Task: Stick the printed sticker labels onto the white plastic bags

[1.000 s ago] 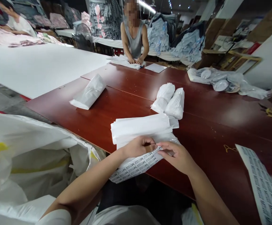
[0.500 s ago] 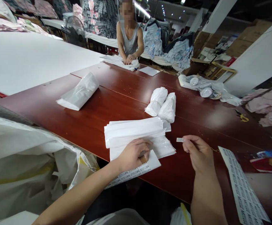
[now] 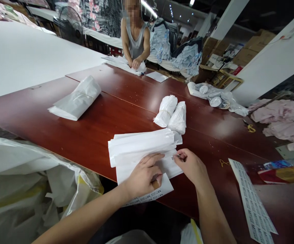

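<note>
The left hand (image 3: 144, 174) is laid over the near edge of the white plastic bags (image 3: 136, 144), with a sheet of labels (image 3: 153, 196) held beneath its curled thumb. By the right hand (image 3: 191, 166) a small label (image 3: 173, 158) is pinched at the bags' right edge; whether it is already stuck down cannot be told, as it is largely covered by the fingertips.

Of the held sheet, a bare white band can be seen above the printed rows, so some labels are judged to be used and more left. A second label sheet (image 3: 250, 203), well covered with print, is laid to the right, untouched. Beyond the bags, two tied white bundles (image 3: 169, 113) are left bound, as is a folded clear bundle (image 3: 77, 98) farther left. At the far edge, white material is being handled by a co-worker (image 3: 136, 42).
</note>
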`<state>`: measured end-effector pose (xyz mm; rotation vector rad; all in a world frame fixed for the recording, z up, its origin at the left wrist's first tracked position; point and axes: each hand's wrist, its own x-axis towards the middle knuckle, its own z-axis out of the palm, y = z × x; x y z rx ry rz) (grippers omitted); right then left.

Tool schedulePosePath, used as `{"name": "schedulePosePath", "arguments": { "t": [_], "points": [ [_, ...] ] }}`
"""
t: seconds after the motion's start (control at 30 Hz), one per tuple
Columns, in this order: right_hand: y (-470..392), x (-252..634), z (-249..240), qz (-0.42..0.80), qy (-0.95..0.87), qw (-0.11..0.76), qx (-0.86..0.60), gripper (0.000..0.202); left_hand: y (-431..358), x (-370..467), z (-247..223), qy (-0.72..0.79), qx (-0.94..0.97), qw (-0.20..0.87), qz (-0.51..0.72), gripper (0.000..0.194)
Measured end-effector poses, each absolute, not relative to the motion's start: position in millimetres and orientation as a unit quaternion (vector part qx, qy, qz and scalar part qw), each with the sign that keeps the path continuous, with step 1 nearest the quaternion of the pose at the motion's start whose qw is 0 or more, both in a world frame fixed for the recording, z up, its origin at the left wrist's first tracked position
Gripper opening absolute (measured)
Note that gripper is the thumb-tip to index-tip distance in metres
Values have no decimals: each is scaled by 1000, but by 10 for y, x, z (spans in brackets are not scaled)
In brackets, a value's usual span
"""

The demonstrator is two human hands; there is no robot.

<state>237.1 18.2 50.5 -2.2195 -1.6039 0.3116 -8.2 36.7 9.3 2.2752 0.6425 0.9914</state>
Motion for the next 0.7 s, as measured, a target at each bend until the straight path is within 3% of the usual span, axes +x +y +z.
{"name": "schedulePosePath", "arguments": {
  "t": [0.17,0.33,0.5,0.7],
  "points": [
    [198,2288,437,-29,-664,185,-724,21,380,-59,58,243,845,283,383,8],
    [340,2334,527,-42,-711,99,-695,15,375,-47,28,210,871,248,368,9],
    [546,2192,722,-114,-821,5,-559,13,355,-7,-91,124,921,146,339,17],
    [931,1009,649,-35,-941,14,-335,19,341,101,-221,123,947,122,272,18]
  ]
}}
